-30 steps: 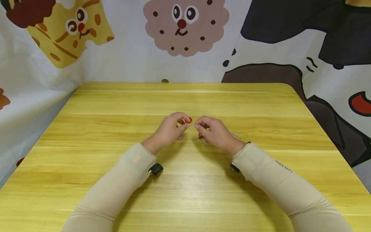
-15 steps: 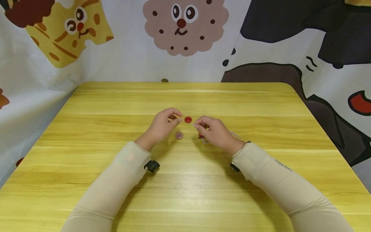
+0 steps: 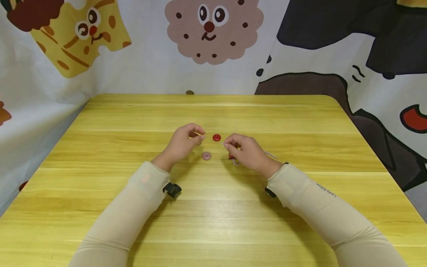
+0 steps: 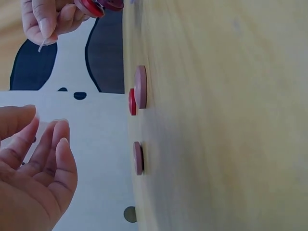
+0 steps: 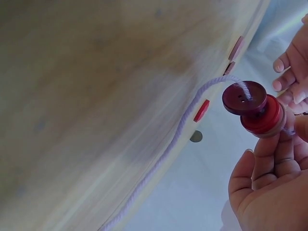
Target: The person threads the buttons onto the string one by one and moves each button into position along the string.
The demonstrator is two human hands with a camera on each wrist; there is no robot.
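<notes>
My right hand (image 3: 245, 148) pinches the end of a thin lavender cord (image 5: 178, 130) between thumb and fingertips, a short tip poking out. Threaded on that cord, below the hand, are a dark maroon button (image 5: 236, 103), a red button (image 5: 262, 120) and a pinkish one behind it. My left hand (image 4: 36, 173) is held above the table to the left, fingers loosely bent, nothing visible in it. Nearest to it on the table lie a loose pink button (image 3: 206, 155) and a loose red button (image 3: 217, 137). Another pinkish button (image 4: 138, 158) is hidden in the head view.
The wooden table (image 3: 213, 222) has a rounded far edge, with a cartoon-printed cloth (image 3: 143, 70) hanging behind it. The cord's free end trails to the right past my right wrist. Black wrist cameras are strapped under both beige sleeves (image 3: 133, 207).
My left hand has drawn away from the cord's tip toward the left, uncovering the loose red and pink buttons. My right hand has stayed in place, pinching the cord.
</notes>
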